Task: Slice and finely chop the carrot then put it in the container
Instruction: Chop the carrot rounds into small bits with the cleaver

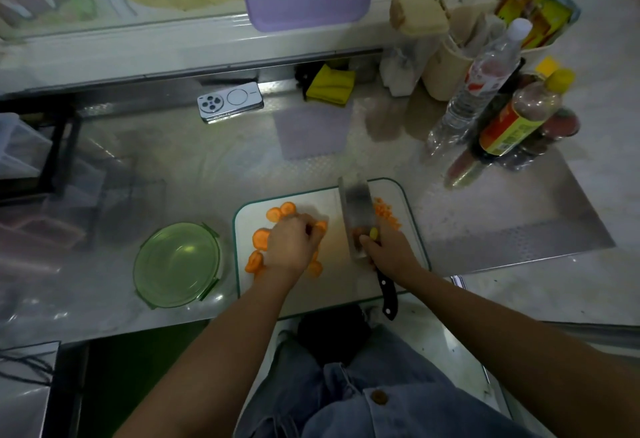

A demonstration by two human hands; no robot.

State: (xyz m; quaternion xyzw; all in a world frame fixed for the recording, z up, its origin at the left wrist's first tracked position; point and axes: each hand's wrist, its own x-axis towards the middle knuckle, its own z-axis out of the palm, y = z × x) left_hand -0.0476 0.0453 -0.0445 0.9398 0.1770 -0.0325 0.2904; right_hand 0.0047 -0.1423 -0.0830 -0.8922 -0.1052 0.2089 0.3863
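Left hand (294, 243): curled over carrot slices (260, 239) on the left of the cutting board (332, 285), fingers gathering a few.
Right hand (388, 247): wrapped tight round the cleaver (356, 219) at the handle.
Chopped carrot (387, 213): small heap, far right of blade.
Container (177, 264): green, empty, just left of the board.
Risk: fingertips near the edge; round slices may slide.
Around: phone (230, 102), bottles (512, 119) far off; nothing blocks the container.
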